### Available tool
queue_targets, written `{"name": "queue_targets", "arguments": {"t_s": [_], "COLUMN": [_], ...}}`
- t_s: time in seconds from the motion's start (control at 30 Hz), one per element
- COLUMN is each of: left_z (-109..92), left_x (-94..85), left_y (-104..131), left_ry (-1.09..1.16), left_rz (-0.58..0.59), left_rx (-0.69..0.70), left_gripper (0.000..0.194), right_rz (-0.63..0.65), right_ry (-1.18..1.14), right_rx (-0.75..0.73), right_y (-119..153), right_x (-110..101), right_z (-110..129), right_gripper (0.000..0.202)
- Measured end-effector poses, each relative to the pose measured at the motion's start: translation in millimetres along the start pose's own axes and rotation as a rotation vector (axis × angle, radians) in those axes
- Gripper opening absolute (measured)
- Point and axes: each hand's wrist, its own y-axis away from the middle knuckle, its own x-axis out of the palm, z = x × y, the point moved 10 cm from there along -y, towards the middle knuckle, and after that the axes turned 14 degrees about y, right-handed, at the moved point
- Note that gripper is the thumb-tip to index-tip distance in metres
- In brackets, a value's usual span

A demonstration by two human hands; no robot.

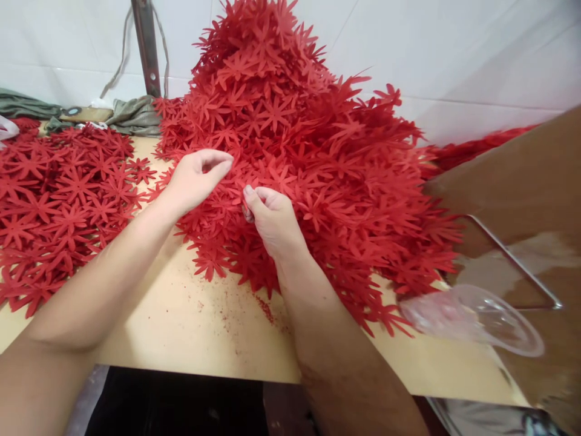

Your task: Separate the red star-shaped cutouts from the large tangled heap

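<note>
A tall heap of red flower-shaped cut-outs (318, 157) with long narrow petals rises in front of me. My left hand (197, 178) is over the heap's left front, thumb and fingers brought together in a pinch. Whatever sits between those fingertips, if anything, is too small to make out. Lower and to the right, my right hand (275, 221) is closed, its thumb pressed against curled fingers. A bit of red shows at that thumb, seemingly part of a red cut-out, mostly hidden by the fingers. The two hands are a short way apart.
A flatter spread of red cut-outs (68, 206) covers the table's left side. Red crumbs dot the pale tabletop (181, 327). At right are a clear plastic lid (512, 327) and a cardboard box (512, 181) with a metal handle. A metal post (147, 48) stands behind.
</note>
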Motion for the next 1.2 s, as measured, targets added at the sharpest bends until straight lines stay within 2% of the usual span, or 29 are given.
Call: {"name": "queue_targets", "arguments": {"t_s": [0.07, 0.13, 0.2, 0.27, 0.37, 0.47, 0.57, 0.73, 0.83, 0.9, 1.07, 1.2], "left_z": [-4, -7, -6, -5, -4, -7, -8, -9, -9, -8, 0, 13], "left_x": [21.7, 34.7, 34.9, 28.8, 24.3, 30.1, 35.1, 33.7, 30.5, 24.8, 1.0, -18.5], "left_y": [8, 14, 14, 12, 10, 11, 13, 12, 11, 10, 6, 2], "left_ry": [0.087, 0.116, 0.114, 0.102, 0.096, 0.106, 0.122, 0.171, 0.191, 0.214, 0.347, 0.4], "left_rz": [0.165, 0.259, 0.245, 0.183, 0.144, 0.198, 0.247, 0.248, 0.2, 0.12, -0.126, -0.232], "left_rx": [-0.062, -0.097, -0.097, -0.084, -0.066, -0.058, -0.069, -0.066, -0.061, -0.064, -0.117, -0.182], "left_gripper": [0.022, 0.02, 0.015, 0.012, 0.012, 0.013, 0.014, 0.009, 0.002, 0.003, 0.009, 0.006], "right_rz": [-0.012, -0.009, 0.015, 0.042, 0.047, 0.033, -0.034, -0.06, 0.007, 0.06, 0.098, 0.118], "right_ry": [0.012, -0.023, -0.094, -0.157, -0.162, -0.113, -0.073, -0.115, -0.189, -0.229, -0.249, -0.231], "right_rx": [-0.015, -0.018, -0.009, 0.018, 0.039, 0.025, 0.034, 0.082, 0.122, 0.123, 0.098, 0.085], "right_y": [0, 0, -1, -1, -1, -1, -1, 1, 1, 2, 3, 2], "right_x": [-1, 0, 3, 8, 8, 5, -2, 0, 10, 16, 19, 19], "right_z": [1, 0, -2, -5, -8, -7, -6, -7, -10, -10, -7, -9], "right_gripper": [0.053, 0.049, 0.042, 0.04, 0.038, 0.043, 0.046, 0.047, 0.043, 0.043, 0.045, 0.043]}}
